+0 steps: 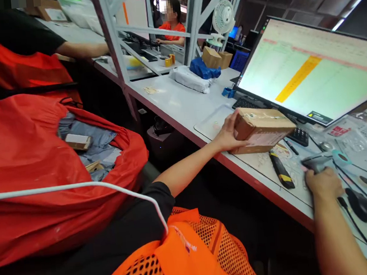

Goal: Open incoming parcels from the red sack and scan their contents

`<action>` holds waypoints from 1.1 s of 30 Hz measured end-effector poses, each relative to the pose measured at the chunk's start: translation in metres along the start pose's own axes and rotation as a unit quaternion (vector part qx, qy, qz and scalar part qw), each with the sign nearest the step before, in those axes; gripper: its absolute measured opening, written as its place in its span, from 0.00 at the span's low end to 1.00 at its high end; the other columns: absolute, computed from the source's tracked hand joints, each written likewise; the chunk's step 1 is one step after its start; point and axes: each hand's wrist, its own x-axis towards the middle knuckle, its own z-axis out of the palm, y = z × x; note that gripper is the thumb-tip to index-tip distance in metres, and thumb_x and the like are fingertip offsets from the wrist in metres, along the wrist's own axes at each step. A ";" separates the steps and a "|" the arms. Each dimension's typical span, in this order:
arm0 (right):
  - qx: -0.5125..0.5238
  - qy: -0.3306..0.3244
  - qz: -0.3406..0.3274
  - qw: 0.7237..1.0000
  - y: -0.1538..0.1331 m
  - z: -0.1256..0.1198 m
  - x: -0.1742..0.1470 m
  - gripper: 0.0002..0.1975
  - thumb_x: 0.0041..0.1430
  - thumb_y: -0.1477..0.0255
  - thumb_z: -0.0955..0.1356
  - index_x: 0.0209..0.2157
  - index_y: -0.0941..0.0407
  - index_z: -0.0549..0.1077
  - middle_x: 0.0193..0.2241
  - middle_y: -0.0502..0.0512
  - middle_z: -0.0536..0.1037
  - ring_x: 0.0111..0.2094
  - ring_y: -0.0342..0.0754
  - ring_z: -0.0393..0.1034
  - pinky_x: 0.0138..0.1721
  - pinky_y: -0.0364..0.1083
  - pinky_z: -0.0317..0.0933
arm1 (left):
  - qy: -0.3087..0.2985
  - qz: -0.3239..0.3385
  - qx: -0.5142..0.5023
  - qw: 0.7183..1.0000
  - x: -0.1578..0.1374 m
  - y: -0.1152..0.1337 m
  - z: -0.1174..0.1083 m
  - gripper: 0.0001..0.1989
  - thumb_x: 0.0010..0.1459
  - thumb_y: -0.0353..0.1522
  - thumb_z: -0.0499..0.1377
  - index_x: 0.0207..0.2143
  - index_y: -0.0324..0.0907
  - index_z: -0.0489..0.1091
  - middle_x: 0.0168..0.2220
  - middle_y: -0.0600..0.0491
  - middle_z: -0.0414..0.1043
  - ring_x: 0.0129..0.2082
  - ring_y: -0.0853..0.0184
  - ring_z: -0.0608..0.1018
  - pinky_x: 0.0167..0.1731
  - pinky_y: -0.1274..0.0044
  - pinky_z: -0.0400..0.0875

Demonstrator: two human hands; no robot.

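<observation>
My left hand [229, 134] grips the near left end of a brown cardboard box [266, 124] on the desk, thumb along its labelled front side and fingers at the back. Tape runs over the box's top. To the right, my right hand [324, 183] is closed around a grey barcode scanner [317, 161]; its fingers are partly hidden from above. Between the two hands lies a black and yellow utility knife [281, 169]. A black computer mouse [362, 204] sits just right of my right hand.
A large monitor [312, 66] stands behind the box, with a keyboard [299, 136] beneath it. White and blue parcels [191, 79] lie farther back. An open red sack [28, 159] with packages bulges at the left. A metal frame post [111, 41] rises beyond; other people sit nearby.
</observation>
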 end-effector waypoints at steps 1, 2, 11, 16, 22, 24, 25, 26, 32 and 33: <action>-0.002 -0.005 0.044 0.999 -0.001 -0.006 -0.003 0.34 0.67 0.57 0.61 0.64 0.66 0.70 0.53 0.87 0.75 0.57 0.76 0.73 0.52 0.70 0.67 | -0.010 -0.029 -0.019 0.999 -0.007 -0.005 0.000 0.75 0.43 0.55 0.76 0.78 0.46 0.31 0.77 0.34 0.38 0.77 0.46 0.47 0.74 0.57 0.47; -0.003 -0.018 0.086 0.996 -0.004 -0.012 -0.005 0.35 0.66 0.57 0.62 0.64 0.68 0.69 0.54 0.87 0.75 0.57 0.77 0.72 0.52 0.69 0.67 | -0.018 -0.055 -0.035 0.998 -0.012 -0.009 -0.001 0.78 0.42 0.55 0.76 0.78 0.46 0.26 0.77 0.34 0.35 0.78 0.46 0.47 0.74 0.57 0.46; 0.078 -0.137 -0.027 0.987 -0.020 -0.105 0.002 0.20 0.63 0.57 0.71 0.46 0.59 0.81 0.43 0.64 0.83 0.46 0.61 0.77 0.47 0.52 0.68 | -0.059 -0.150 -0.027 0.987 -0.011 -0.003 -0.010 0.80 0.43 0.48 0.78 0.77 0.48 0.20 0.79 0.38 0.30 0.78 0.49 0.44 0.75 0.59 0.45; 0.155 -0.124 -0.209 0.958 -0.033 -0.153 -0.048 0.15 0.59 0.62 0.74 0.45 0.53 0.81 0.36 0.54 0.83 0.38 0.54 0.77 0.41 0.46 0.66 | -0.061 -0.159 -0.011 0.985 -0.014 0.002 -0.011 0.79 0.44 0.48 0.78 0.77 0.50 0.21 0.80 0.42 0.28 0.79 0.51 0.43 0.76 0.61 0.44; 0.025 -0.122 -0.216 0.968 -0.057 -0.170 -0.072 0.14 0.60 0.60 0.73 0.45 0.50 0.80 0.36 0.55 0.83 0.37 0.55 0.76 0.34 0.46 0.59 | -0.053 -0.160 -0.010 0.986 -0.013 0.002 -0.009 0.78 0.44 0.47 0.78 0.78 0.49 0.22 0.79 0.39 0.33 0.78 0.51 0.46 0.75 0.59 0.47; 0.011 -0.112 -0.190 0.975 -0.056 -0.162 -0.064 0.14 0.61 0.60 0.73 0.46 0.50 0.79 0.37 0.55 0.83 0.39 0.56 0.77 0.34 0.46 0.59 | -0.054 -0.165 -0.012 0.985 -0.013 0.002 -0.010 0.78 0.44 0.47 0.78 0.78 0.49 0.23 0.79 0.39 0.32 0.78 0.50 0.47 0.75 0.58 0.47; 0.008 -0.107 -0.171 0.979 -0.054 -0.155 -0.057 0.14 0.62 0.59 0.72 0.46 0.50 0.78 0.37 0.56 0.83 0.40 0.57 0.77 0.35 0.46 0.59 | -0.055 -0.168 -0.014 0.984 -0.013 0.002 -0.010 0.78 0.44 0.46 0.78 0.78 0.49 0.23 0.79 0.39 0.32 0.78 0.50 0.46 0.75 0.58 0.47; 0.006 -0.103 -0.148 0.984 -0.051 -0.147 -0.050 0.15 0.63 0.58 0.71 0.47 0.50 0.78 0.38 0.57 0.83 0.41 0.58 0.77 0.36 0.47 0.61 | -0.055 -0.172 -0.014 0.983 -0.014 0.003 -0.010 0.78 0.44 0.46 0.78 0.78 0.49 0.23 0.79 0.39 0.32 0.78 0.50 0.46 0.75 0.58 0.48; 0.003 -0.142 0.035 0.989 -0.038 -0.088 -0.012 0.28 0.69 0.56 0.66 0.63 0.57 0.69 0.52 0.69 0.80 0.52 0.61 0.76 0.48 0.51 0.66 | -0.044 -0.196 0.002 0.980 -0.015 0.010 -0.011 0.77 0.44 0.45 0.78 0.78 0.51 0.25 0.79 0.38 0.38 0.77 0.47 0.51 0.74 0.55 0.51; 0.006 -0.144 0.053 0.988 -0.038 -0.079 -0.010 0.29 0.70 0.56 0.65 0.64 0.60 0.67 0.53 0.71 0.79 0.53 0.61 0.76 0.50 0.52 0.66 | -0.045 -0.198 0.002 0.979 -0.015 0.011 -0.012 0.77 0.44 0.45 0.78 0.78 0.51 0.25 0.78 0.38 0.39 0.77 0.46 0.52 0.74 0.55 0.51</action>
